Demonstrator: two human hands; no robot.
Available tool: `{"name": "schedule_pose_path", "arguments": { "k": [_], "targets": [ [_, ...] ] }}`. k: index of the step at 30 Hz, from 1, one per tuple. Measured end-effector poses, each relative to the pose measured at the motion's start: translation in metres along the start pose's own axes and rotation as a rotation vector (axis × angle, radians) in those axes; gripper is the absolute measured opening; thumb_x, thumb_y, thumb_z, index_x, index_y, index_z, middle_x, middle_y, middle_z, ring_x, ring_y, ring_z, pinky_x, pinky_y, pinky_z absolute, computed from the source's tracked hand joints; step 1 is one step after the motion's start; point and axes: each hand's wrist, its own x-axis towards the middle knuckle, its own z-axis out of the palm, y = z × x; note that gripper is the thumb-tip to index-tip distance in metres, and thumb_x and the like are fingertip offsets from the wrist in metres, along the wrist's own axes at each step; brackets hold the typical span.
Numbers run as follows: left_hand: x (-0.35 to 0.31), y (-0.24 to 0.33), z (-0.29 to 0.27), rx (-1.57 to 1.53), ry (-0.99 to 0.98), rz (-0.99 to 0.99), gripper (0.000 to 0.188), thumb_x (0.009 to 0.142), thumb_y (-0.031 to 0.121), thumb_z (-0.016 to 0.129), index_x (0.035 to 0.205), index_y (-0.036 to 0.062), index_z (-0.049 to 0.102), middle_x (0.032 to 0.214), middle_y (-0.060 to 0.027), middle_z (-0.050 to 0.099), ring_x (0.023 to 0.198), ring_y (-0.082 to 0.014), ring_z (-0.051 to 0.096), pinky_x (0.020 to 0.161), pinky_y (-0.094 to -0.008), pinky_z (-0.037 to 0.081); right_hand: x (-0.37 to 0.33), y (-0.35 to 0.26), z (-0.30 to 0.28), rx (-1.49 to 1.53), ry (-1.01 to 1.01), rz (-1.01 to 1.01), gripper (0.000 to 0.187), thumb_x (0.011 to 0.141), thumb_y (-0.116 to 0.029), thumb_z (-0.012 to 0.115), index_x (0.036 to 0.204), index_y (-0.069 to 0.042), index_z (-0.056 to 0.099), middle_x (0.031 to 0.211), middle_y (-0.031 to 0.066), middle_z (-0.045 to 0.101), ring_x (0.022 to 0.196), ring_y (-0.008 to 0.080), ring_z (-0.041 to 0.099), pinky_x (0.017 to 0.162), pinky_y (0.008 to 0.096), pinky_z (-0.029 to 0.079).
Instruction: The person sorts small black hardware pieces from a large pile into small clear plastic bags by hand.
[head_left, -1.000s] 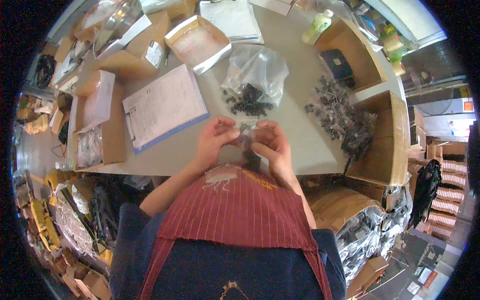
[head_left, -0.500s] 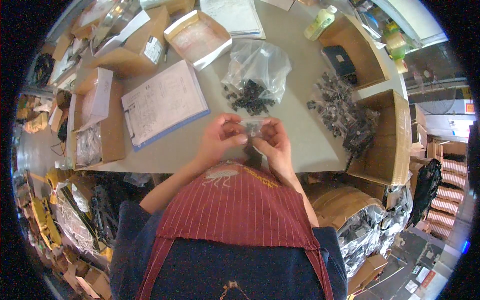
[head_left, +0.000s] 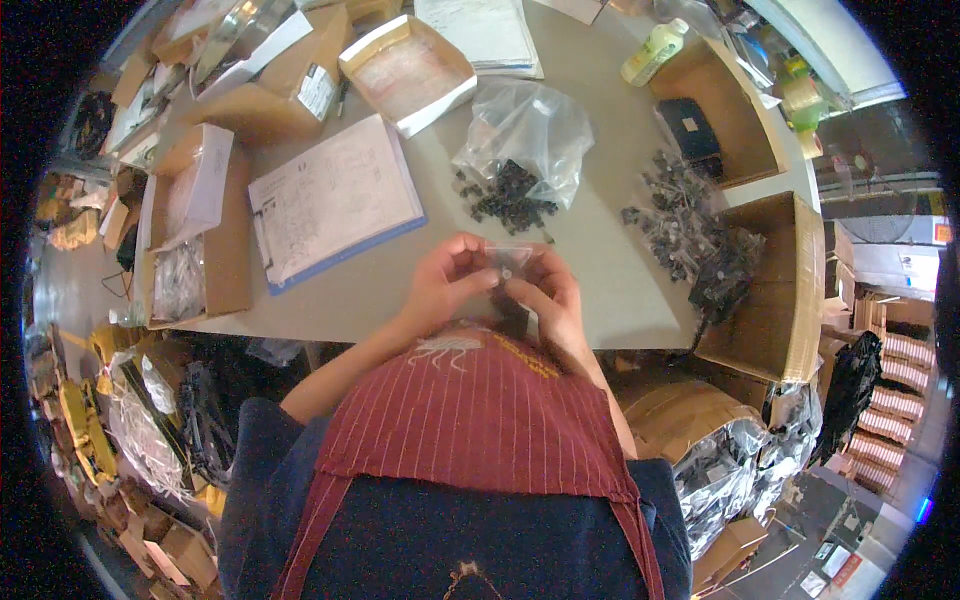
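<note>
both hands (head_left: 450, 280) (head_left: 550, 290) pinch-tight on small bag (head_left: 508, 261)

Grey table (head_left: 632, 290), grey floor (head_left: 78, 288), bright upper-right light (head_left: 835, 45)

Sm. clr bag (head_left: 509, 260) btwn hands (head_left: 443, 278)

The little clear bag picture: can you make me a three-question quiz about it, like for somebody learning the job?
1. True or false: the left hand and right hand both hold the small clear bag.
2. Which is nearest the loose black parts just beyond the hands?
A) bottle
B) large clear bag
C) white tray
3. What colour edge shows under the papers?

Key: 1 true; 2 B; 3 blue.
</note>
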Motion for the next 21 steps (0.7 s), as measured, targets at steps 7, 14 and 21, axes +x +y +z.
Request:
{"name": "schedule_pose_path", "arguments": {
  "k": [7, 14, 21],
  "targets": [
    [0.001, -0.004, -0.003, 0.052, -0.087, -0.002, 0.025, 0.087, 0.004, 0.071, 0.108, 0.0038, 0.057, 0.098, -0.0014, 0.063, 0.091, -0.0101, 0.060, 0.082, -0.0274, 0.050, -0.003, -0.001, -0.001, 0.011, 0.056, 0.028, 0.022, 0.090, -0.002, 0.063, 0.112, -0.002, 0.061, 0.102, 0.0042, 0.066, 0.094, 0.0130, 0.060, 0.082, 0.0282, 0.048],
    [0.004, -0.006, -0.004, 0.066, -0.094, 0.002, 0.017, 0.090, 0.013, 0.070, 0.102, 0.0066, 0.060, 0.090, 0.0006, 0.061, 0.085, -0.0103, 0.060, 0.079, -0.0285, 0.050, 0.002, 0.004, -0.005, -0.006, 0.032, -0.006, 0.010, 0.091, -0.002, 0.063, 0.101, -0.002, 0.062, 0.090, 0.0045, 0.067, 0.081, 0.0117, 0.062, 0.075, 0.0268, 0.048],
    [0.028, -0.018, -0.026, 0.194, -0.114, -0.141, 0.016, 0.097, 0.020, 0.062, 0.099, 0.0037, 0.060, 0.089, -0.0026, 0.065, 0.079, -0.0111, 0.062, 0.072, -0.0282, 0.051, 0.018, 0.012, -0.037, 0.022, 0.141, 0.002, 0.017, 0.088, -0.004, 0.063, 0.105, 0.000, 0.063, 0.094, 0.0090, 0.068, 0.080, 0.0151, 0.064, 0.071, 0.0293, 0.050]
  ]
}}
